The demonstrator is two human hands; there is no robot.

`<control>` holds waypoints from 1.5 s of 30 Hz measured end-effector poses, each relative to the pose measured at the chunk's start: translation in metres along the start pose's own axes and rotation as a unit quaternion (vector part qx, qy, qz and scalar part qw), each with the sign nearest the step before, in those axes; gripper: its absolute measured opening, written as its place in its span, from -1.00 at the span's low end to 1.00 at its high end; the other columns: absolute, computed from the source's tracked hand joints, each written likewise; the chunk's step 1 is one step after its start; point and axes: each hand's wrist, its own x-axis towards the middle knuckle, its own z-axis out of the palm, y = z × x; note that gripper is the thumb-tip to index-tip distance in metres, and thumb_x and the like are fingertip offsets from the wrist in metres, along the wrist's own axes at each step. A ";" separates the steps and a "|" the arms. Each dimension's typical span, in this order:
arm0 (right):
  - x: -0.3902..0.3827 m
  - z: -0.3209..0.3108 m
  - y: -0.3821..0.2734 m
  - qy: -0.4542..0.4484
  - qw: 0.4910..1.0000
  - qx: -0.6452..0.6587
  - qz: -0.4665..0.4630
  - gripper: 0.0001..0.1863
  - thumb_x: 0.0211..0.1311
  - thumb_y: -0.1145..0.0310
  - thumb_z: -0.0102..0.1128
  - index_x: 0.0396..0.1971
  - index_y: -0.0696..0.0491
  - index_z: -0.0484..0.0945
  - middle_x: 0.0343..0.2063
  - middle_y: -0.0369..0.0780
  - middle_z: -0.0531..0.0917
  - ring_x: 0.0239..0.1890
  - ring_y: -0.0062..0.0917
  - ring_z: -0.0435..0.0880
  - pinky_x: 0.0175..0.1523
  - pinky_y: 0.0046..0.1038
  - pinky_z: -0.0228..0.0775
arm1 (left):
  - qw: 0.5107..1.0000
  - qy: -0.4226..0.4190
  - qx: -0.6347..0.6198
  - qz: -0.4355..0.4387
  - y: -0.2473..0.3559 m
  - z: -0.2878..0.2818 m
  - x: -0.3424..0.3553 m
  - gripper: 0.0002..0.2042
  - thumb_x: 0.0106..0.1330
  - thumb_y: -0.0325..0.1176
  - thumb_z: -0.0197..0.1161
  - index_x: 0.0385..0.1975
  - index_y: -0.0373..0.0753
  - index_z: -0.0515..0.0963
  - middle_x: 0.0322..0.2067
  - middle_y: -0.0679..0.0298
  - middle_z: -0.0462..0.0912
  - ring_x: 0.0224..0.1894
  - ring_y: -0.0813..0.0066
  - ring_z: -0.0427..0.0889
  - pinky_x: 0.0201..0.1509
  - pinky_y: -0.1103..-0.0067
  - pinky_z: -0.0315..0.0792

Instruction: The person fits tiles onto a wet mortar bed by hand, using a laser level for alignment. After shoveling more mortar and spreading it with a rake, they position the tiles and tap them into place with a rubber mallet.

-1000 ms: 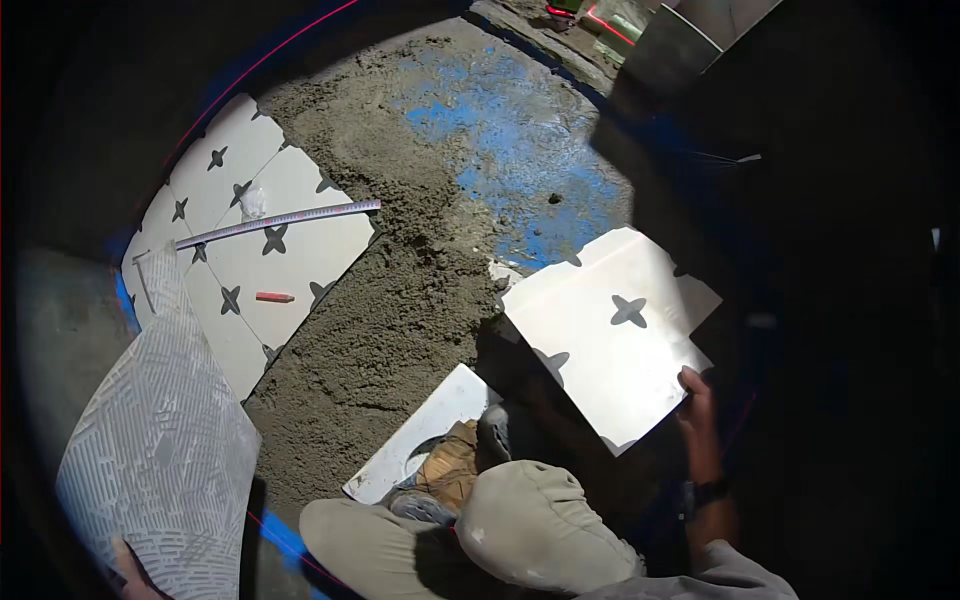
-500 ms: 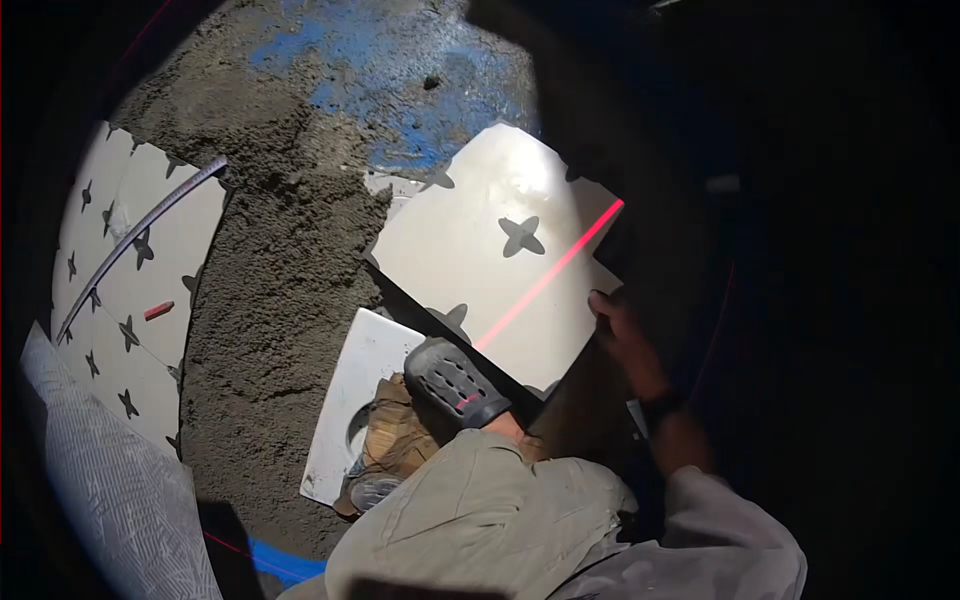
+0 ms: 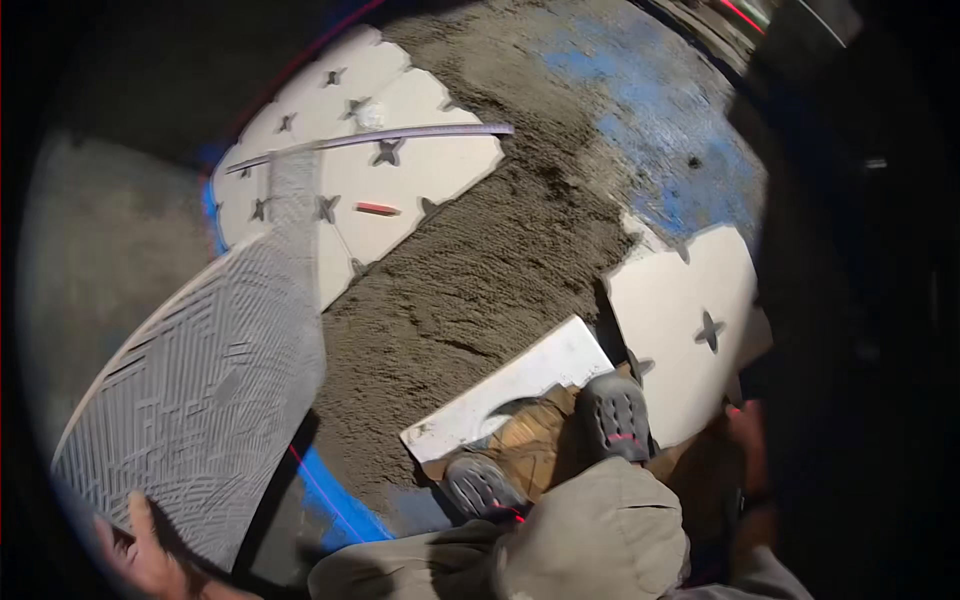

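The panel (image 3: 215, 375), ridged side up, is at the left of the mortar (image 3: 440, 320), its lower edge clamped in the left hand (image 3: 155, 555), thumb on the ridges. The panel's right edge borders the mortar in view, and open room runs across the mortar from there to the loose tile (image 3: 680, 320) on its right. The right hand (image 3: 745, 430) is by the loose tile's near right corner, in shadow; whether its fingers grip or only touch, I cannot tell. The left hand's other fingers are partly hidden, and darkness blurs the loose tile's right side. Whether the panel's top touches the laid tiles (image 3: 385, 185) or the tape (image 3: 430, 132) across them is unclear. The panel's long axis slants from the near left up toward the far right, its narrow end pointing at the laid tiles along the mortar's far left edge. A red stick (image 3: 377, 209) lies on those. At the mortar's near edge are a white board (image 3: 525, 375) and two shoes (image 3: 615, 415); beyond its far right edge spreads a blue patch (image 3: 680, 190).
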 end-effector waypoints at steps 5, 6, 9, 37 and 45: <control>-0.045 -0.236 -0.308 -0.090 0.882 0.463 -0.009 -0.65 0.50 0.22 0.19 -0.25 0.28 0.62 -0.50 -0.10 0.72 -0.58 -0.46 0.72 -0.49 -0.47 0.56 | 0.989 -0.059 0.040 0.127 0.035 -0.029 -0.017 -0.64 0.14 -0.55 0.46 -0.04 -0.48 0.63 -0.15 0.11 0.69 -0.11 0.33 0.61 0.05 0.41 0.47; -0.053 -0.258 -0.350 -0.116 0.855 0.500 -0.067 -0.63 0.53 0.19 0.18 -0.20 0.27 0.62 -0.48 -0.10 0.72 -0.57 -0.45 0.73 -0.44 -0.47 0.60 | 0.982 -0.052 0.059 0.174 0.037 -0.034 -0.018 -0.67 0.11 -0.54 0.47 -0.10 -0.44 0.65 -0.23 0.12 0.70 -0.20 0.33 0.63 -0.08 0.42 0.50; -0.046 -0.277 -0.428 -0.336 0.699 0.621 -0.113 -0.32 0.53 -0.19 0.07 -0.09 0.28 0.60 -0.42 -0.09 0.74 -0.40 -0.28 0.78 -0.22 -0.22 0.68 | 0.913 -0.149 -0.078 0.371 0.041 -0.017 0.001 -0.73 0.02 -0.35 0.55 -0.34 -0.30 0.64 -0.58 0.25 0.64 -0.59 0.39 0.53 -0.48 0.49 0.26; -0.065 -0.130 -0.591 -0.249 0.832 0.406 -0.286 -0.49 0.49 0.00 0.30 -0.22 0.27 0.66 -0.42 -0.29 0.67 -0.43 -0.69 0.57 -0.34 -0.53 0.40 | 0.925 -0.039 -0.032 0.377 -0.060 -0.018 -0.078 -0.57 0.06 -0.46 0.51 -0.04 -0.32 0.57 0.14 0.08 0.52 -0.03 0.21 0.59 0.09 0.33 0.50; -0.069 -0.161 -0.601 -0.090 0.868 0.361 -0.330 -0.56 0.34 0.07 0.43 -0.40 0.17 0.55 -0.44 -0.18 0.66 -0.37 -0.65 0.62 -0.30 -0.54 0.46 | 0.616 -0.164 -0.655 -0.405 -0.131 -0.004 -0.128 -0.35 0.48 0.00 0.24 0.40 -0.32 0.34 0.29 0.10 0.53 0.28 0.16 0.54 0.26 0.18 0.47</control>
